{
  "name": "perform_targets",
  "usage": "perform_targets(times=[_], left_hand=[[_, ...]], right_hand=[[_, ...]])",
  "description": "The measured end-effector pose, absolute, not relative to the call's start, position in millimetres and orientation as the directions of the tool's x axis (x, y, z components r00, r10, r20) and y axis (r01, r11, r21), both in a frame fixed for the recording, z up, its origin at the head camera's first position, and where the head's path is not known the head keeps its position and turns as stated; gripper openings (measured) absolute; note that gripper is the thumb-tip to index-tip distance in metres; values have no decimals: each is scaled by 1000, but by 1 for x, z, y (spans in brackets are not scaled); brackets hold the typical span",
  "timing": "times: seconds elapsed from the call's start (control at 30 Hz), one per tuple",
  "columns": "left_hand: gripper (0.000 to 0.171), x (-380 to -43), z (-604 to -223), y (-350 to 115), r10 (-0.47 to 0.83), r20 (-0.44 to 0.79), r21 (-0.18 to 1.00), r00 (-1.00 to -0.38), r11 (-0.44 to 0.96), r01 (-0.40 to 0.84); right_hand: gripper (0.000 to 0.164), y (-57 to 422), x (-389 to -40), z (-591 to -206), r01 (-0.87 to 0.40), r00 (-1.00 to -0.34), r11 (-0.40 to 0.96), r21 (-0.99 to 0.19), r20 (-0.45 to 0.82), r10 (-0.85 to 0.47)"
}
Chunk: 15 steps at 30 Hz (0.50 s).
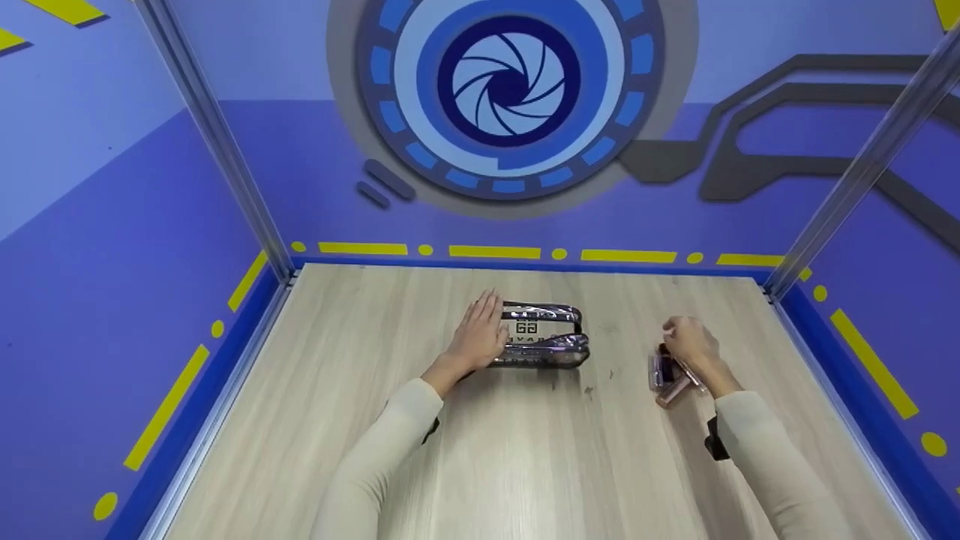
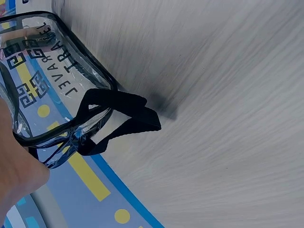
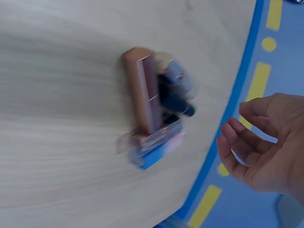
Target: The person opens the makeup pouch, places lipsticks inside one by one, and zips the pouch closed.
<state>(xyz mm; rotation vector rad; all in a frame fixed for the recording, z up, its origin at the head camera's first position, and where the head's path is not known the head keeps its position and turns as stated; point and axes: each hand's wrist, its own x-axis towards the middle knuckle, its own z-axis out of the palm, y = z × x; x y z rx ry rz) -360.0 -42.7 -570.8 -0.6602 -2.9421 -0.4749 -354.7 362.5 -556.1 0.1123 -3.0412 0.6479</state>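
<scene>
Two hands are over the pale wooden tabletop [image 1: 487, 457]. The left hand [image 1: 478, 334] rests on the left end of a clear, black-edged bag [image 1: 544, 356] near the middle of the table, its fingers straight and close together. A black strap loop [image 2: 142, 116] juts from one end of the bag. Well apart from it, the right hand [image 1: 691, 343] hovers by a cluster of small items, its fingers loosely bent, released, with nothing between them. Somewhat blurred, the cluster includes a brown block [image 3: 137, 92], a dark tube [image 3: 178, 103] and a blue-and-pink piece [image 3: 154, 156].
</scene>
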Motion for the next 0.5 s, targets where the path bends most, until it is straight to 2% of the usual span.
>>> perform_targets(times=[0.2,0.33,0.5], left_hand=[[65,-361,-570,-42,404,153,287,-902,855,431],[65,-360,-570,-43,404,151,277,-902,859,431],[65,-360,-570,-44,411,151,260,-899,861,437]], right_hand=[[40,394,-351,-574,71,-995,931,-359,-92,40],[43,405,-349,-582,104,-987,932,-346,-149,55],[42,408,-348,-586,112,-986,939,-326,-155,63]])
